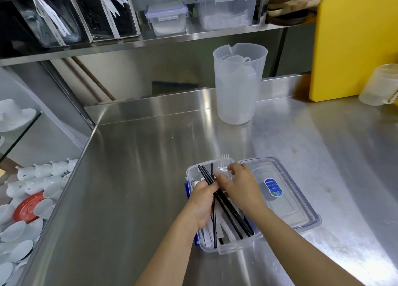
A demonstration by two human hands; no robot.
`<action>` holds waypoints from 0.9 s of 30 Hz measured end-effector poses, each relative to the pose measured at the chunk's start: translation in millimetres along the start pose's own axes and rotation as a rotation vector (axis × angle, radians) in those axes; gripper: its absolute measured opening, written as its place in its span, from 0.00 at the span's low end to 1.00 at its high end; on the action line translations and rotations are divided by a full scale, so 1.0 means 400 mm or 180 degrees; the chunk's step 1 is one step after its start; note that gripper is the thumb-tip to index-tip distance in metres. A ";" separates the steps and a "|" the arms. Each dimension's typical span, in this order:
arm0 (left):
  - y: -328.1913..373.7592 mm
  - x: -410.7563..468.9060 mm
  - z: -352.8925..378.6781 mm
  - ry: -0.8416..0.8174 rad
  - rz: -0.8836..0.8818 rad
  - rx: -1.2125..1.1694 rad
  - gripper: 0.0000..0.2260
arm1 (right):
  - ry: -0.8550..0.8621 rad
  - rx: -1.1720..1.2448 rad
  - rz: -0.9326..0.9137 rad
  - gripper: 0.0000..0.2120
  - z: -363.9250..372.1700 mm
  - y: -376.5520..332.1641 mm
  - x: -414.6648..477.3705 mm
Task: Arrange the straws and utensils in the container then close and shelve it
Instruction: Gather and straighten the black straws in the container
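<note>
A clear rectangular container (226, 248) with blue clips sits on the steel counter near its front. Several black straws (228, 212) lie lengthwise in it over white wrapped items. My left hand (203, 201) reaches into the container from the left and grips the black straws. My right hand (239, 185) is over the container's far end, its fingers closed on clear plastic forks (225, 166) whose tines stick out past the rim. The container's clear lid (286, 199), with a blue label, lies flat on the counter just right of the container.
A tall translucent pitcher (239, 85) stands behind the container. A yellow cutting board (353, 42) and a small plastic jug (381, 85) are at the back right. The shelf (193, 36) above holds lidded clear boxes. White cups (43, 178) fill a lower level left of the counter edge.
</note>
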State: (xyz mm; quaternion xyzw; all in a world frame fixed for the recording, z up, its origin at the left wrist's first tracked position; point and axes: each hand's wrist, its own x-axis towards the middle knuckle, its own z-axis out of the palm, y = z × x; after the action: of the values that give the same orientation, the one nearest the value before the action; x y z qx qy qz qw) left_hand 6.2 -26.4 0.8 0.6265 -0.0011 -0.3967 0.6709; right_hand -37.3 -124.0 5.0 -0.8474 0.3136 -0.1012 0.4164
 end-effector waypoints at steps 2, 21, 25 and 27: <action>0.000 -0.001 -0.004 0.0101 -0.0047 -0.0050 0.08 | -0.0052 -0.0050 0.0048 0.16 0.001 0.001 0.009; 0.096 0.001 -0.023 0.0966 0.1125 -0.2163 0.12 | -0.0171 0.3084 0.0967 0.14 0.015 -0.007 -0.030; 0.086 -0.013 0.026 0.1031 0.1198 -0.2088 0.12 | -0.0372 0.3459 0.0935 0.20 0.046 -0.047 -0.057; 0.074 -0.020 0.046 0.1022 0.1128 -0.2027 0.13 | -0.0349 0.3593 0.0839 0.19 0.049 -0.068 -0.062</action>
State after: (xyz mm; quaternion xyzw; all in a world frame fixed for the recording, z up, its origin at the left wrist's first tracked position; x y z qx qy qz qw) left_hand 7.2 -40.6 33.4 0.4312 0.1187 -0.1523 0.8813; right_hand -36.1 -83.8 16.0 -0.4520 0.2918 -0.1560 0.8284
